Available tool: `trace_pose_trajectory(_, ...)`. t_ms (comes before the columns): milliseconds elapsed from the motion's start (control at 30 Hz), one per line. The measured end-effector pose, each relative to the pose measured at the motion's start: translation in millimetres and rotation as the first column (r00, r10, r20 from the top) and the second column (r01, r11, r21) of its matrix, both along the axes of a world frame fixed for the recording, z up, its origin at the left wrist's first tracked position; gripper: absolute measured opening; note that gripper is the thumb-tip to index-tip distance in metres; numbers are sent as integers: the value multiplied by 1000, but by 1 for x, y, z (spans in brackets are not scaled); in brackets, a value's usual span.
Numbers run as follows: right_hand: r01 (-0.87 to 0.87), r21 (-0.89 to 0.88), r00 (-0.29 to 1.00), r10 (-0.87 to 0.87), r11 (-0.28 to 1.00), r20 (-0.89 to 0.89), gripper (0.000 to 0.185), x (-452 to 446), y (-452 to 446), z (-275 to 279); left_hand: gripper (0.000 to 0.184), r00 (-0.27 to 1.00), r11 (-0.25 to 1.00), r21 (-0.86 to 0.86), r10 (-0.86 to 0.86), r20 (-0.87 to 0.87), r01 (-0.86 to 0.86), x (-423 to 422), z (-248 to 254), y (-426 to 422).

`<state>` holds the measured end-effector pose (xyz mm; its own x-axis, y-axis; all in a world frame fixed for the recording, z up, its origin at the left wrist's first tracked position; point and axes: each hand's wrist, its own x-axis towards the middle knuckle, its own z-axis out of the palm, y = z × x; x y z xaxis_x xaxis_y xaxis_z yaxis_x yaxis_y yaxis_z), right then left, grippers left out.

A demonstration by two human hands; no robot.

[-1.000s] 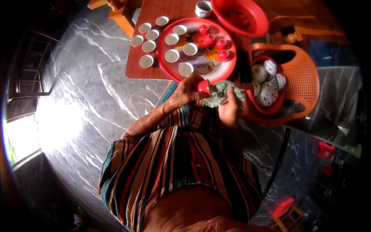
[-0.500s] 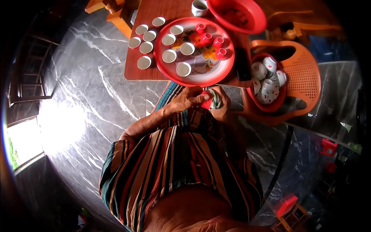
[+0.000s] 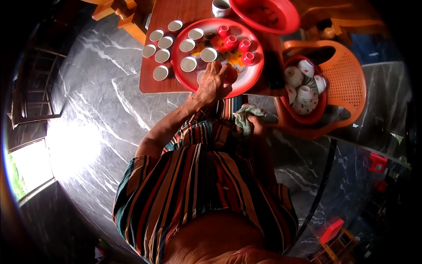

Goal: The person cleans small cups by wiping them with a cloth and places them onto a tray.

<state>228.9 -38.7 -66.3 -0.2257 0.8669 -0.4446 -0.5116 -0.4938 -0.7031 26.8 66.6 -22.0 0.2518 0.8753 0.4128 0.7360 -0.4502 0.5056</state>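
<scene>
My left hand (image 3: 214, 82) is over the near part of a round red-rimmed tray (image 3: 177, 70) with a floral middle, its fingers closed on a small red cup (image 3: 231, 75). Partly under that hand is another cup, seen only at its edge. Several cups stand mouth up on the tray, showing white insides, such as one cup (image 3: 209, 54) just beyond my fingers. Several red cups (image 3: 230, 42) sit upside down at the tray's right. Near my lap, my right hand (image 3: 256, 126) grips a crumpled green-and-white cloth (image 3: 247, 116).
More white-lined cups (image 3: 162, 56) stand on the wooden table (image 3: 151, 87) left of the tray. Behind are a mug (image 3: 221, 8) and a red basin (image 3: 290, 17). At right, an orange chair (image 3: 347, 83) holds a red basin (image 3: 303, 119) of patterned bowls (image 3: 305, 94).
My left hand has moved forward from my lap to the tray, carrying the red cup away from the cloth. My right hand stays low with the cloth, now apart from the left.
</scene>
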Motion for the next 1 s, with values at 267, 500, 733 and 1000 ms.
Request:
trace_pose_trajectory(267, 123, 45, 991, -121, 991, -54, 27, 0, -11, -20, 65, 919, 989, -47, -112, 379, 140, 15, -40, 42)
trace_pose_trajectory(500, 83, 31, 948, -69, 996, -311, 28, -7, -5, -8, 57, 997, 999, 8, -50, 52, 50, 17, -69, 45)
trace_pose_trajectory(733, 187, 57, 975, -178, 981, -136, 28, 0, -11, -52, 55, 998, 999, 0, -53, 34, 53, 15, -101, 49)
trace_pose_trajectory(1000, 236, -150, 939, -265, 960, -218, 26, 5, -6, -18, 59, 985, 999, 40, -4, -174, 12, 22, -41, 31)
